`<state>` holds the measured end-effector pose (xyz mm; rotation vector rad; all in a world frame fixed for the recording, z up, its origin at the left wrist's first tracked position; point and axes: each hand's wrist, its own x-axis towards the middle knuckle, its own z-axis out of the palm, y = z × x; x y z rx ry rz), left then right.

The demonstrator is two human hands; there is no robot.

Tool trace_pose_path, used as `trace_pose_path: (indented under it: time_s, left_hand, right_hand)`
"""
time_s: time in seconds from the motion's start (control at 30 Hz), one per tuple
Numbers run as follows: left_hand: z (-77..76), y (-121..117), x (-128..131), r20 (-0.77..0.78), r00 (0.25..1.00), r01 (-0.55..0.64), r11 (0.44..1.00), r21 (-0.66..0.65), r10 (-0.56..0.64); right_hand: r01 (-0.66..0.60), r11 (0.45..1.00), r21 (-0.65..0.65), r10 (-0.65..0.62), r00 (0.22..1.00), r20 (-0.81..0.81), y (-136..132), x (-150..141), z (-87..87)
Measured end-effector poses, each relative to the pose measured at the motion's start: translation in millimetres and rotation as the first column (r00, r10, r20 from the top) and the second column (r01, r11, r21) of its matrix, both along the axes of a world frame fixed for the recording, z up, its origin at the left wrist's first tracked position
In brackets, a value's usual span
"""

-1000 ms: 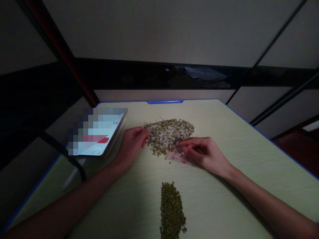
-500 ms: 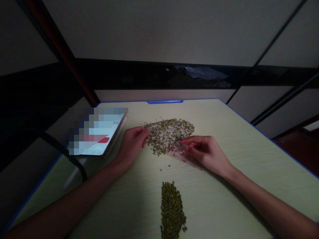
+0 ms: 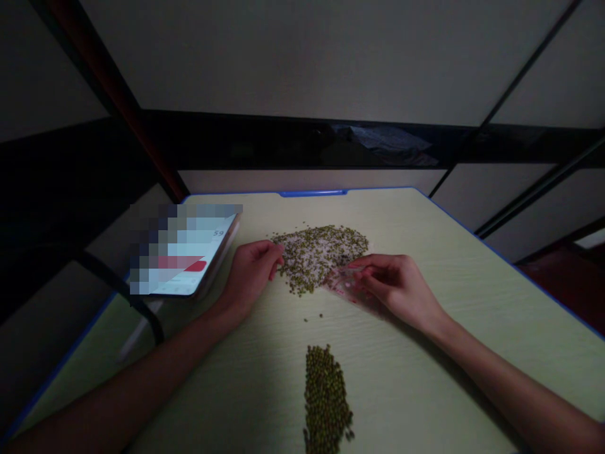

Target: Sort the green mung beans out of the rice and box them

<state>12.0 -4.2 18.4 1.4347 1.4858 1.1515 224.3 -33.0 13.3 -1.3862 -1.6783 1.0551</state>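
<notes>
A mixed pile of green beans, seemingly mung beans, and small white grains lies toward the far side of the table. At its left edge rests my left hand, thumb and fingers closed together; whatever they hold, if anything, is hidden. My right hand is on the pile's right side, pinching a clear plastic bag with red print. The bag lies low over the table, its left end touching the front right of the pile. Closer to me is a separate heap of green beans.
A lit tablet or phone, partly pixelated, leans at the left of the pale table. A dark cable curves down beside it. Two stray beans lie between the heaps. Cabinet panels stand behind the table's blue edge.
My right hand and the plastic bag have shifted slightly to the right, drawing the bag's left end back a little from the pile. My left hand stays put.
</notes>
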Motion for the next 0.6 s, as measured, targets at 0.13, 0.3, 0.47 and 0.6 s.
trace_pose_path:
  time_s: [0.13, 0.3, 0.47, 0.6]
  left_hand:
    - [0.3, 0.1, 0.5, -0.009, 1.000, -0.004, 1.000, -0.003, 0.004]
    - [0.5, 0.1, 0.2, -0.012, 1.000, -0.001, 1.000, 0.005, 0.001]
    - [-1.9, 1.1, -1.0, -0.020, 1.000, 0.004, 1.000, 0.011, -0.004]
    - [-1.9, 1.2, -1.1, -0.019, 1.000, -0.003, 1.000, 0.009, 0.003]
  right_hand:
    - [0.016, 1.000, 0.012, -0.016, 1.000, 0.001, -1.3, -0.7, 0.5]
    - [-0.022, 1.000, 0.019, 0.022, 1.000, 0.002, -2.8, -3.1, 0.5]
    - [-0.021, 0.999, 0.031, 0.021, 1.000, 0.016, -1.7, -4.9, 0.2]
    - [-0.018, 0.999, 0.029, 0.017, 1.000, 0.008, -2.0, -4.7, 0.5]
